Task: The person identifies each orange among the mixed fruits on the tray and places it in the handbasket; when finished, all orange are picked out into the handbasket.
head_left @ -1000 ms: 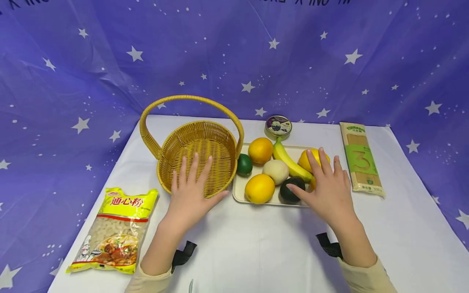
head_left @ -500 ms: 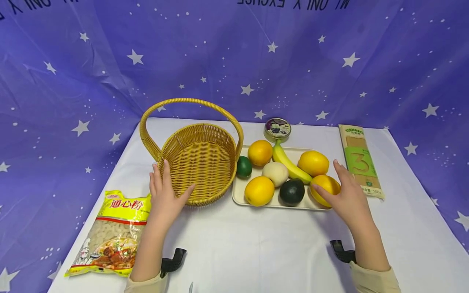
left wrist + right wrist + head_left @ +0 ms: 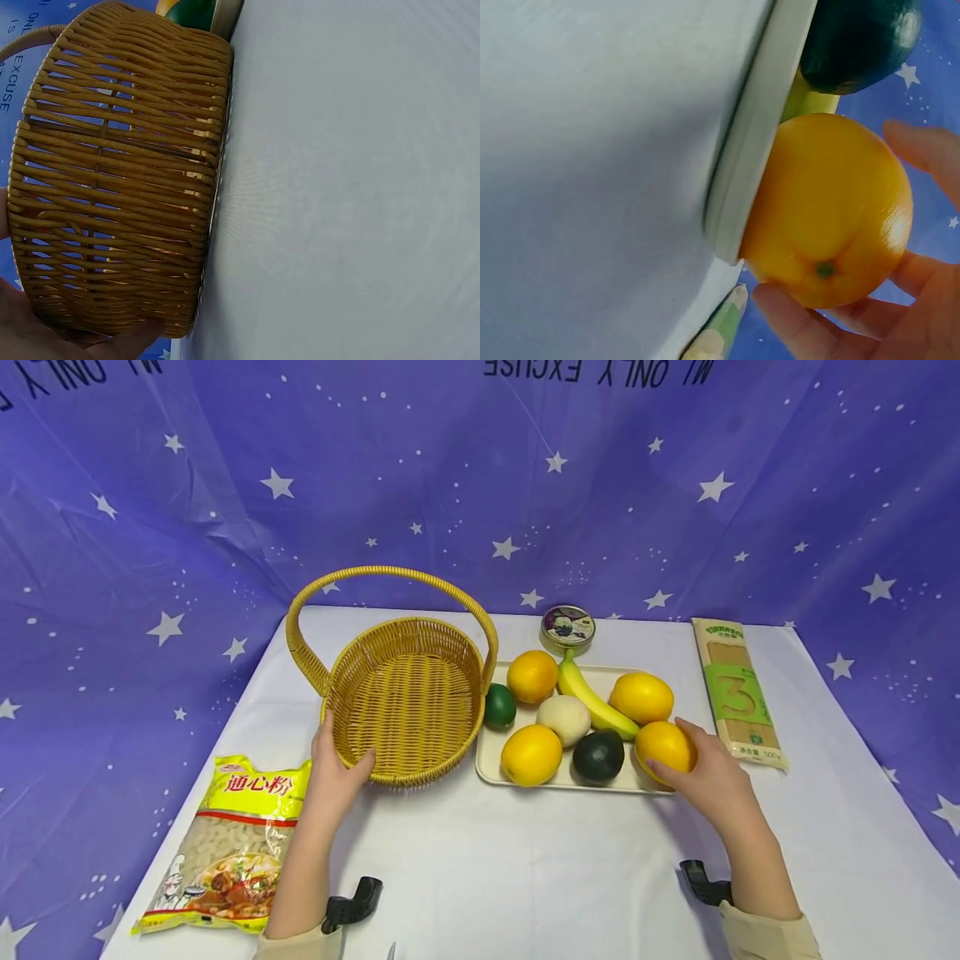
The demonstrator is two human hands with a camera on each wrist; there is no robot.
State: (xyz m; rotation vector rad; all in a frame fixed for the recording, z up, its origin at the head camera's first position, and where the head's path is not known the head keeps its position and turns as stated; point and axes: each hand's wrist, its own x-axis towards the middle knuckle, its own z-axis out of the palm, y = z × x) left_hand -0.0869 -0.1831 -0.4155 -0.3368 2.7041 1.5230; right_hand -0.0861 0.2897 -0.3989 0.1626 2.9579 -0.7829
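My left hand [image 3: 333,777] holds the left front side of a round wicker basket [image 3: 416,710] with a tall arched handle. Its thumb lies at the rim in the head view, and fingers press the woven wall [image 3: 120,180] in the left wrist view. At the right end of a cream tray [image 3: 491,768], my right hand [image 3: 712,772] curls round an orange [image 3: 663,750]. In the right wrist view fingers lie against the side of this orange [image 3: 829,210], with the thumb near its top edge. No fruit shows inside the basket.
Also on the tray are a banana [image 3: 592,697], yellow-orange fruits [image 3: 531,755], a dark green fruit [image 3: 597,757], a green fruit [image 3: 499,706] and a pale oval one [image 3: 564,720]. Around stand a tin [image 3: 567,628], a noodle pack [image 3: 738,693] and a macaroni bag [image 3: 232,843].
Both hands have moved from spread above the basket and tray outward and down. The left now grips the basket's side; the right has closed round the orange at the tray's right end.
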